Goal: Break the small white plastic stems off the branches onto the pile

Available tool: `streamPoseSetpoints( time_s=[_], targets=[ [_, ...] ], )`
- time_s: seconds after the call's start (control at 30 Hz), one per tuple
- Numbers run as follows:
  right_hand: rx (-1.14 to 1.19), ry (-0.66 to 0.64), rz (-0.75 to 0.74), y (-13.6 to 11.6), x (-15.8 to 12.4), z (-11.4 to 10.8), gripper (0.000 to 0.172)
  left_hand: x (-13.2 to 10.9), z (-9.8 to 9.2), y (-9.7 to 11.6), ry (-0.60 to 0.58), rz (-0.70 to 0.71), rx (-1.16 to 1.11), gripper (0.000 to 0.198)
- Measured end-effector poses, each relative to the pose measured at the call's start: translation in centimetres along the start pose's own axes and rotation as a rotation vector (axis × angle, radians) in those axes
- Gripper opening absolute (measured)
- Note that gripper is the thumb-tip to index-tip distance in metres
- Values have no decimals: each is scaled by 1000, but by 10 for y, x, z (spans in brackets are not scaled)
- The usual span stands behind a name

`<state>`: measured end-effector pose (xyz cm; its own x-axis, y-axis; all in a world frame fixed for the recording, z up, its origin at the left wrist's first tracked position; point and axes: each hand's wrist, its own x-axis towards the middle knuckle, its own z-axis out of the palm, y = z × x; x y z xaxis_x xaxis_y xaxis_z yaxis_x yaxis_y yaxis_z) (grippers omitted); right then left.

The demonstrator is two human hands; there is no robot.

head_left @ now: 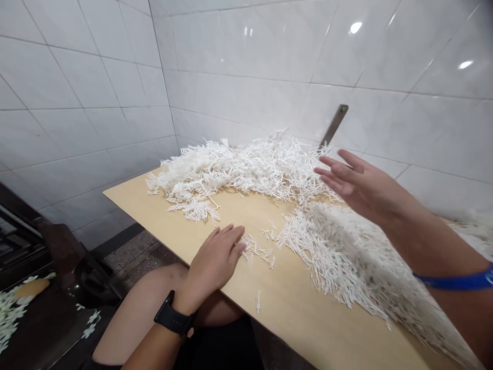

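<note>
My left hand (219, 257) lies flat on the tan board (292, 329), fingers stretched out and fingertips beside a few loose white twig-like pieces (254, 246). A black watch is on that wrist. Raised above the board, my right hand (354, 177) has its fingers apart and shows nothing in them; a blue band circles the wrist. Behind it stretches a heap of white branching sprigs (246, 164) along the back of the board. Below the right hand spreads a second pile of short white pieces (346, 257), partly hidden by the forearm.
A flat metal bar (333, 126) sticks up behind the heap, near the tiled wall (246, 56). At lower left stands a dark surface (50, 329) with white flowers (11, 318) and a yellowish oval object (33, 289). The board's front edge lies over the person's legs.
</note>
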<state>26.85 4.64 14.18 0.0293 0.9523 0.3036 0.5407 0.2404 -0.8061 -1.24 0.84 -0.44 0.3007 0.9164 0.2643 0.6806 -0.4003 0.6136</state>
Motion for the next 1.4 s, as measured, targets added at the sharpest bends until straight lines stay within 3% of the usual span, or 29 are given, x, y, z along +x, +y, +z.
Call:
streamPoseSetpoints(
  time_s=[0.07, 0.1, 0.17, 0.3, 0.4, 0.53, 0.67, 0.8, 0.93, 1.0, 1.07, 1.13, 1.23, 1.4],
  targets=[
    [-78, 86, 124, 11, 12, 6, 78, -1, 2, -1, 147, -92, -104, 43],
    [-147, 66, 149, 16, 6, 18, 81, -2, 2, -2, 225, -142, -156, 44],
    [-244, -141, 26, 20, -26, 54, 70, -2, 3, -4, 360, -211, -229, 43],
    [-401, -720, -482, 12, -103, 138, 64, -3, 0, -3, 508, -244, -304, 40],
    [-446, -806, -521, 8, -115, 162, 64, -5, -3, -2, 493, -272, -296, 36],
    [-587, -761, -404, 30, -80, 143, 64, -8, -1, -3, 441, -227, -201, 31],
    [-915, -544, -210, 69, -50, 111, 60, -7, 1, -4, 465, -181, -126, 29],
    [-1026, -428, -142, 95, -53, 93, 60, -8, 3, -4, 480, -137, -88, 27],
    [-1104, -305, -155, 96, -65, 92, 60, -9, 6, -1, 437, -85, -16, 27],
    [-1061, -269, -217, 81, -67, 99, 58, -9, 8, 2, 383, -61, 33, 26],
    [-869, -307, -252, 58, -63, 112, 56, -9, 8, 5, 359, -59, 60, 26],
    [-566, -408, -232, 31, -52, 134, 52, -9, 8, 6, 380, -82, 44, 25],
    [-418, -457, -214, 1, -28, 178, 44, -10, 4, 4, 419, -152, -26, 22],
    [-280, -505, -154, -9, 7, 241, 32, -10, -6, -6, 518, -251, -68, 19]
  ],
)
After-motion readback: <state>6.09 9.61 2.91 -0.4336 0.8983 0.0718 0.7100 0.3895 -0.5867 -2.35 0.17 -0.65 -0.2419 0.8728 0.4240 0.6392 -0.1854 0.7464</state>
